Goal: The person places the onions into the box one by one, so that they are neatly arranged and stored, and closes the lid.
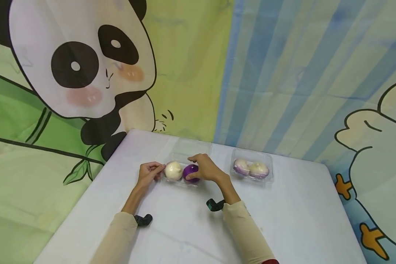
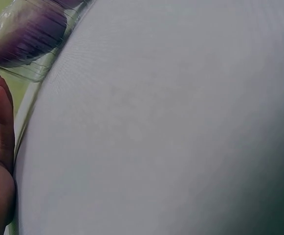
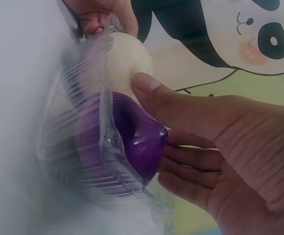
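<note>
A clear plastic clamshell box (image 1: 189,183), its lid (image 1: 192,148) raised at the back, holds a white onion (image 1: 173,171) and a shiny purple onion (image 1: 190,171) side by side. My left hand (image 1: 149,172) pinches the box's left edge between thumb and fingers. Over the purple onion is my right hand (image 1: 207,169), thumb lying across its near side and fingers spread loosely on the far side. In the right wrist view, the purple onion (image 3: 139,142) sits inside the ribbed box wall; whether the fingertips touch it is hidden.
A second clear box (image 1: 269,160) with two white-and-purple onions (image 1: 259,170) stands to the right on the white table (image 1: 293,212). Behind the table hangs a printed cloth with a panda (image 1: 82,22). Both wrists wear black devices (image 1: 214,205).
</note>
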Demonstrator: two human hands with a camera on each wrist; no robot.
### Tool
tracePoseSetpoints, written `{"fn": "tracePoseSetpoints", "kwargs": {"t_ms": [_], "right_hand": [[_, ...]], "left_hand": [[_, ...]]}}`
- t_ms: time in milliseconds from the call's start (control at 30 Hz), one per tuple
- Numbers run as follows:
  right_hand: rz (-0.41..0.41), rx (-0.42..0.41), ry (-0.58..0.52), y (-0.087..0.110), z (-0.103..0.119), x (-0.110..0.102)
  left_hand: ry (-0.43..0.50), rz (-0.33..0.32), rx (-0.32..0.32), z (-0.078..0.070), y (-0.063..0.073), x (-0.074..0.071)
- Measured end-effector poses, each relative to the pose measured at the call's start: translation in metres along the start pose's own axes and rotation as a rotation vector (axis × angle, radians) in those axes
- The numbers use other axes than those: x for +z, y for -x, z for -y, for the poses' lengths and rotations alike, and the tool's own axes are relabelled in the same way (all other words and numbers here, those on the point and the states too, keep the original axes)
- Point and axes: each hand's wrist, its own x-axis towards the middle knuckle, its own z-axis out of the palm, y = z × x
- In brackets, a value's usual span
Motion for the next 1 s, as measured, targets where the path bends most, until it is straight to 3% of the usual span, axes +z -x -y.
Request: {"fn": "tracePoseSetpoints", "kwargs": {"t_ms": [133, 333, 567, 767, 900, 1000], "right_hand": [[-0.053, -0.009, 0.005, -0.001, -0.003, -0.009], [-0.220, -0.003, -0.170, -0.002, -0.007, -0.017], [-0.488, 0.178, -0.309, -0.004, -0.013, -0.008], [-0.626, 0.317, -0.376, -0.010, -0.021, 0.002], [-0.699, 0.383, -0.318, -0.027, -0.063, 0.020], [-0.688, 0.440, -0.339, -0.033, -0.078, 0.029]], "left_hand": [[-0.001, 0.008, -0.006, -0.004, -0.003, 0.000], [-0.004, -0.006, -0.008, -0.006, -0.004, 0.000], [-0.014, 0.001, -0.019, -0.001, 0.000, -0.002], [-0.025, -0.005, -0.006, -0.002, 0.000, -0.001], [-0.012, -0.012, 0.004, -0.003, -0.003, 0.000], [-0.009, -0.015, -0.007, -0.002, -0.001, 0.000]]}}
